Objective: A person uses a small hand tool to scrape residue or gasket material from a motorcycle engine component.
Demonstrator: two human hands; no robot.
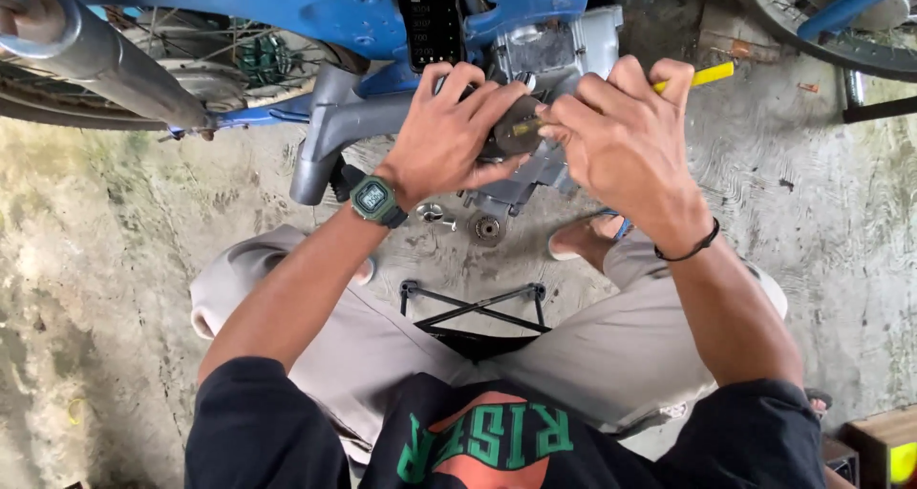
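My left hand [449, 131] is wrapped around a round metal part [517, 126] on the blue motorbike's engine [564, 45]. My right hand [621, 136] is closed tight on a yellow-handled screwdriver [712, 74], its tip at that part. Both hands touch.

concrete floor [841, 222], small round metal parts [487, 227]

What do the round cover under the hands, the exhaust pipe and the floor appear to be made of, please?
Round cover, held by the left hand with the right hand beside it: probably metal, dull grey-brown and grimy. Exhaust pipe: metal, smooth with a soft sheen. Floor: looks like concrete, rough, trowel-marked and stained.
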